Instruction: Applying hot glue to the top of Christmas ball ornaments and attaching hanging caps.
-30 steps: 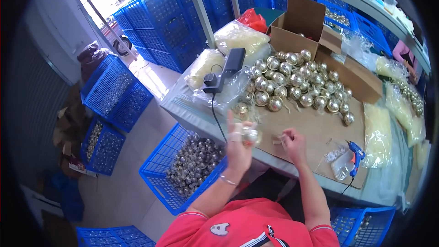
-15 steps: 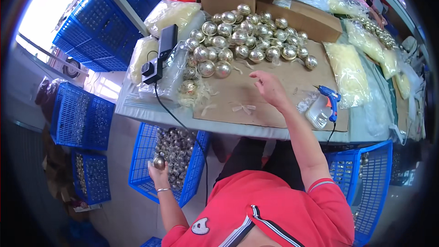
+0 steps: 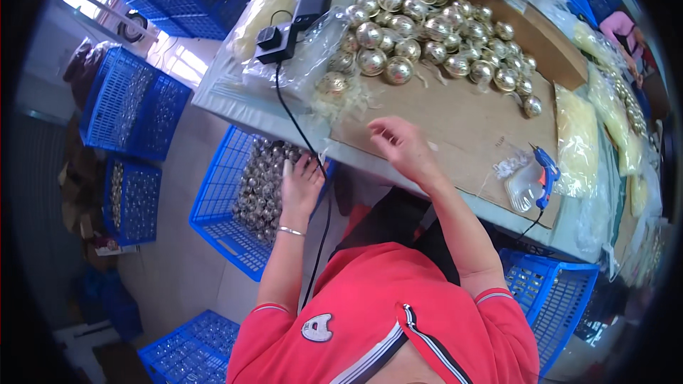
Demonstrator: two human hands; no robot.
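Note:
My left hand (image 3: 302,183) reaches over the blue plastic basket (image 3: 222,231) on the floor, beside the table's front edge. Its fingers are apart, and I see no ball in them, though the palm side is hidden. Below it, small shiny silver-gold balls (image 3: 262,185) fill much of that basket. Above the table's front part hovers my right hand (image 3: 404,148), fingers loosely bent and apart, with nothing in it. Beyond it, a heap of larger gold ornament balls (image 3: 435,28) covers the back of the cardboard sheet (image 3: 455,139).
A blue glue gun (image 3: 546,176) rests at the right beside a clear plastic tray (image 3: 523,188). A black cable (image 3: 288,110) hangs from a power strip (image 3: 302,18) across the table edge. Bags of pale material (image 3: 576,142) lie around. More blue crates (image 3: 131,103) stand at left.
My view has shifted. My left hand has moved from the basket's near left side to over its balls; the ball it held no longer shows. My right hand has come nearer the table's front edge.

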